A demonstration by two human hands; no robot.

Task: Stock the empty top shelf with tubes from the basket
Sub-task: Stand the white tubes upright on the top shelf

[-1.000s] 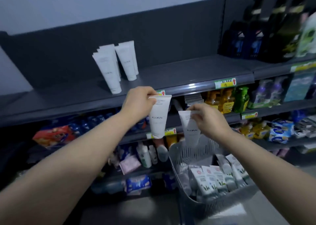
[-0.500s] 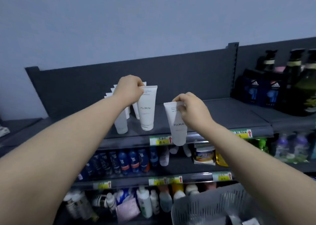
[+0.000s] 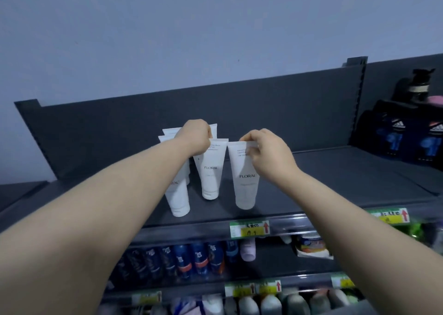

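Observation:
My left hand [image 3: 195,137] pinches the crimped top of a white FLORAL tube [image 3: 211,171], which stands cap-down on the dark top shelf [image 3: 335,183]. With its fingers closed on the top edge, my right hand [image 3: 268,154] holds a second white FLORAL tube [image 3: 245,183], its cap resting on the shelf just right of the first. Behind and left of my left forearm stand several more white tubes [image 3: 178,195], partly hidden. The basket is out of view.
Dark bottles and blue boxed sets [image 3: 407,132] fill the neighbouring top shelf on the right. Below, a shelf carries blue deodorant cans [image 3: 191,259], and price tags [image 3: 249,228] line the shelf edge. The shelf's back panel [image 3: 263,113] rises behind the tubes.
Both hands rose from the basket to the top shelf with a tube each and lowered them cap-down onto it. The view tilted upward and the basket left the frame.

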